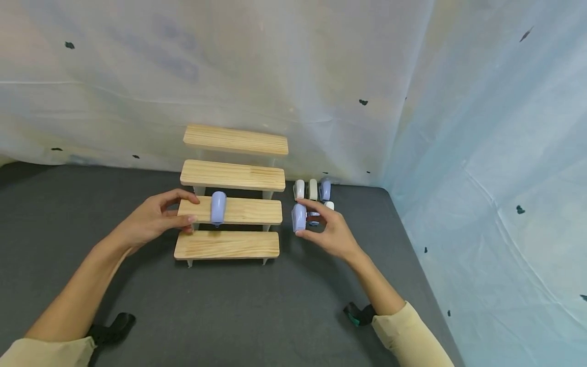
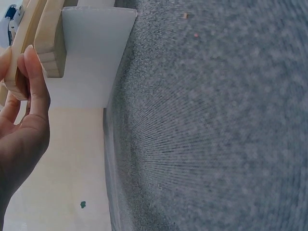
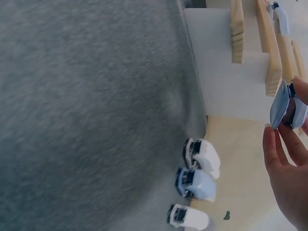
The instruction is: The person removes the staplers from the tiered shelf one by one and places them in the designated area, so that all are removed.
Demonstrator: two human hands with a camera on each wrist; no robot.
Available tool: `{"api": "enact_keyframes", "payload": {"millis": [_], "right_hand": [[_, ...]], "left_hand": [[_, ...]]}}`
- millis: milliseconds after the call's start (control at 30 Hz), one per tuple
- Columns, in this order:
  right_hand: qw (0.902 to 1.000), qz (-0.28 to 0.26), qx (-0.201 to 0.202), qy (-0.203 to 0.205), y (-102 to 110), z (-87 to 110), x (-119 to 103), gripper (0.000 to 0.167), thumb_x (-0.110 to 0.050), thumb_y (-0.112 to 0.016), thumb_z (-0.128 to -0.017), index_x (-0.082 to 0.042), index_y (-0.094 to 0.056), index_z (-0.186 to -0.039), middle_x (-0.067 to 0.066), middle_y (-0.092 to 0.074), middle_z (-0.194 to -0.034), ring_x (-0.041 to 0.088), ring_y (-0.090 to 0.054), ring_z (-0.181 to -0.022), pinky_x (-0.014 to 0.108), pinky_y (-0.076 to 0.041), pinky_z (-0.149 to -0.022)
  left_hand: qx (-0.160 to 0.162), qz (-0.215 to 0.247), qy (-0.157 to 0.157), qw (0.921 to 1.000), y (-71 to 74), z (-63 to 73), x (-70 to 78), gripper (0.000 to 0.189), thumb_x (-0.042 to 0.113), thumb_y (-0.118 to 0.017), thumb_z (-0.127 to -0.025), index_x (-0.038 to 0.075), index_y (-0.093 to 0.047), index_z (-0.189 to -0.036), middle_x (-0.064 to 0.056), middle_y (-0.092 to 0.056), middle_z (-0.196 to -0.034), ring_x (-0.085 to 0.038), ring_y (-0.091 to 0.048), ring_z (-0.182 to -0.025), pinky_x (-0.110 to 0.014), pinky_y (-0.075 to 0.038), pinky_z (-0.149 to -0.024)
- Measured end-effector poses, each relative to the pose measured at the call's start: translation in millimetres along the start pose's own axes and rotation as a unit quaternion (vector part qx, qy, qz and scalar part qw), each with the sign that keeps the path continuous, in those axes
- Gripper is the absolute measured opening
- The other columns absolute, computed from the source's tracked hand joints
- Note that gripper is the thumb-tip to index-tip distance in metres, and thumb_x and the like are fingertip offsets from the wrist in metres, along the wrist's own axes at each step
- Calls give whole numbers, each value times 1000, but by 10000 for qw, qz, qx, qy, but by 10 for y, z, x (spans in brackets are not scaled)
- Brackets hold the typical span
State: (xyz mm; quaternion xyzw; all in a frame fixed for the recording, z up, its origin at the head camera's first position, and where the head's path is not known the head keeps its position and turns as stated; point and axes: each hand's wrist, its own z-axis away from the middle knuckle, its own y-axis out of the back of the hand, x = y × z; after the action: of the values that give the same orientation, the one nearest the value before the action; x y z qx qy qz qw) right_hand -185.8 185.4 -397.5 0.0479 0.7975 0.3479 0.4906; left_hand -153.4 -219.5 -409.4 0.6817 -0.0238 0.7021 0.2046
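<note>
A four-step wooden display rack [image 1: 229, 244] stands on the dark table. My left hand [image 1: 153, 216] grips the left end of its second board from the bottom, thumb and fingers round the edge. On that board, near the hand, sits a lavender mini stapler [image 1: 218, 208]. To the right of the rack, my right hand [image 1: 332, 232] pinches another lavender mini stapler [image 1: 299, 218] between thumb and fingertips. The right wrist view shows this held stapler [image 3: 279, 107] raised above the table, close to the board ends.
Behind the right hand stand several more mini staplers, among them a white stapler [image 1: 299, 188], a cream stapler [image 1: 313, 189] and a lavender stapler [image 1: 325, 189]. A pale curtain [image 1: 321, 61] hangs behind the table [image 1: 220, 316] and along its right side.
</note>
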Motion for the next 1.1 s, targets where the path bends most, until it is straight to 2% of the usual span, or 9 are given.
{"api": "enact_keyframes", "payload": {"millis": [133, 267, 400, 600, 900, 1100], "right_hand": [[9997, -103, 61, -213, 10, 44, 49, 68, 5, -82, -78, 1, -53, -140, 19, -56, -138, 32, -58, -116, 50, -51, -95], [9991, -222, 139, -319, 36, 86, 107, 70, 3, -83, -77, -3, -54, -140, 14, -58, -135, 27, -58, -116, 52, -50, -95], [9989, -272, 131, -348, 55, 131, 170, 70, 1, -84, -77, -5, -55, -140, 15, -58, -135, 28, -58, -116, 55, -50, -95], [9978, -188, 103, -624, 58, 192, 257, 70, -2, -84, -78, -9, -54, -142, 12, -56, -135, 27, -57, -116, 51, -51, -95], [9944, -414, 180, -952, 42, 278, 416, 71, 0, -84, -78, -7, -52, -142, 13, -54, -139, 28, -55, -122, 46, -49, -99], [9941, -579, 270, -875, 22, 313, 544, 69, 3, -84, -76, -5, -55, -139, 17, -53, -139, 34, -54, -122, 48, -50, -98]], "left_hand": [[-1, -25, 31, 10000, 9, -3, 1, 50, 21, -69, -96, 4, -47, -137, -20, -43, -137, -25, -70, -83, -40, -58, -77], [6, -21, 29, 10000, 12, -3, 9, 50, 22, -69, -96, 4, -47, -137, -20, -47, -133, -26, -70, -83, -41, -58, -78], [20, -20, 47, 10000, 7, -1, 14, 50, 25, -70, -95, 5, -48, -135, -20, -51, -125, -27, -70, -82, -41, -58, -78], [37, -52, 114, 9999, -6, 0, 15, 50, 27, -71, -95, 6, -49, -135, -19, -52, -122, -28, -70, -82, -41, -58, -78], [14, -44, 78, 10000, -9, -9, 9, 51, 24, -70, -96, 4, -47, -137, -20, -49, -129, -25, -69, -83, -40, -58, -77], [29, -71, 80, 9999, -5, -5, -3, 50, 26, -70, -95, 6, -48, -135, -19, -45, -134, -27, -70, -83, -41, -58, -78]]}}
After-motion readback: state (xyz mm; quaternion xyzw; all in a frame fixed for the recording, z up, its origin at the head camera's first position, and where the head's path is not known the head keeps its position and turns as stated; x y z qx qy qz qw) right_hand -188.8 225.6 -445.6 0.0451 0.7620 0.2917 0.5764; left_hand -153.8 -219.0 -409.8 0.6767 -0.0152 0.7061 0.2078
